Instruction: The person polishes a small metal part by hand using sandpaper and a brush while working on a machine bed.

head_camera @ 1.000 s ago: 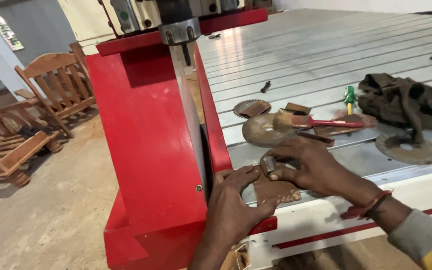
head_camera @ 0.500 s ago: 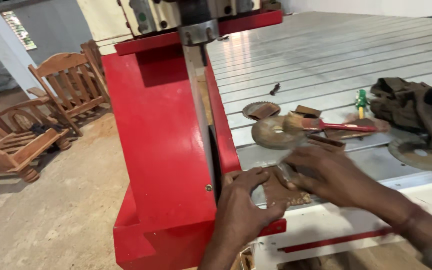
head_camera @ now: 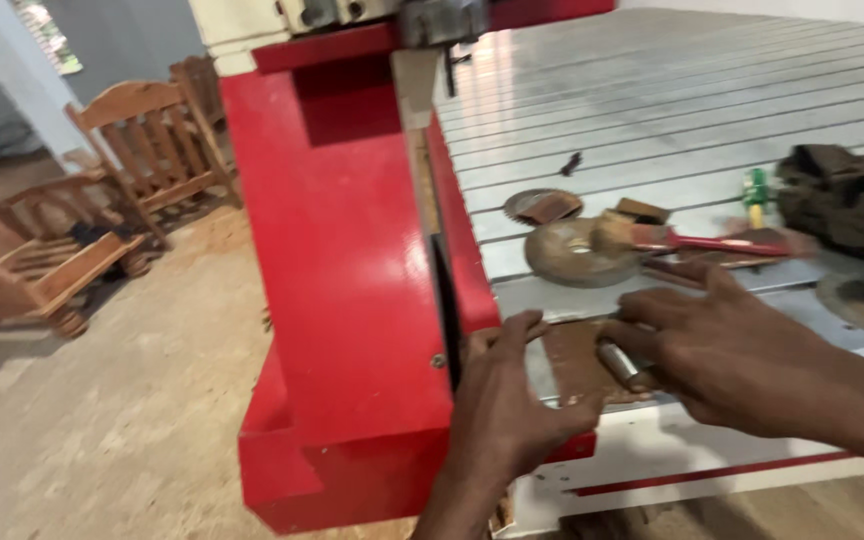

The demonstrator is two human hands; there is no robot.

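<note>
Both hands at the near edge of a grooved metal machine bed [head_camera: 712,90].

The right hand [head_camera: 742,350] pinches a small metal cylinder [head_camera: 620,364], long axis running near-right to far-left, over a brown plate [head_camera: 572,360]. The left hand [head_camera: 512,400] rests open on the bed edge, holding nothing, beside the red column [head_camera: 342,300]. Wooden chairs [head_camera: 142,150] stand on the dusty floor [head_camera: 102,430].

A grey slotted desk [head_camera: 712,90] fills the upper right. On it, right of centre, lie a rusty disc [head_camera: 570,252], a red-handled brush [head_camera: 697,240] and a dark cloth [head_camera: 847,200].
</note>
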